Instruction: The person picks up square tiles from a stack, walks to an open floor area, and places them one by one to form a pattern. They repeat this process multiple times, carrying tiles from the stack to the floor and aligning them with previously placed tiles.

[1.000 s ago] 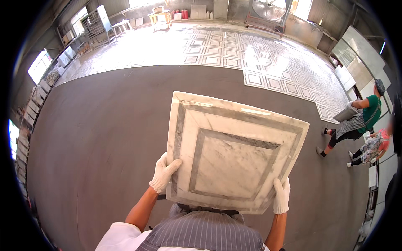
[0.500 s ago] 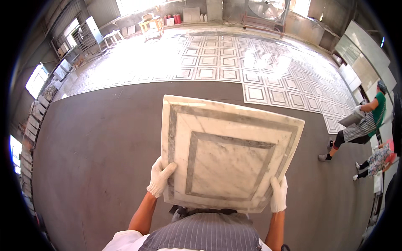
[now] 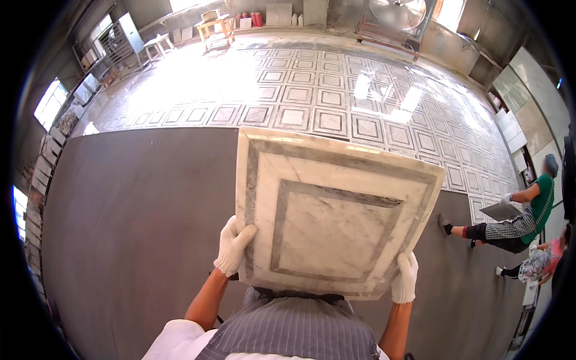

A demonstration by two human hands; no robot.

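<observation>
white marble tile with grey square bands; white gloves; grey striped apron.

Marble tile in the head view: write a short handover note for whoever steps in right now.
Left hand: gloved, gripping the marble tile at its left edge.
Right hand: gloved, gripping its right near corner.
The tile is held flat at chest height over bare grey floor.
Done: matching laid tiles cover the far floor.
Left: this tile is not yet set down.
A co-worker at right also carries a slab.

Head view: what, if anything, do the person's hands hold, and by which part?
A square marble tile with grey borders, held by its two side edges near the lower corners: left hand on the left edge, right hand on the right.
</observation>
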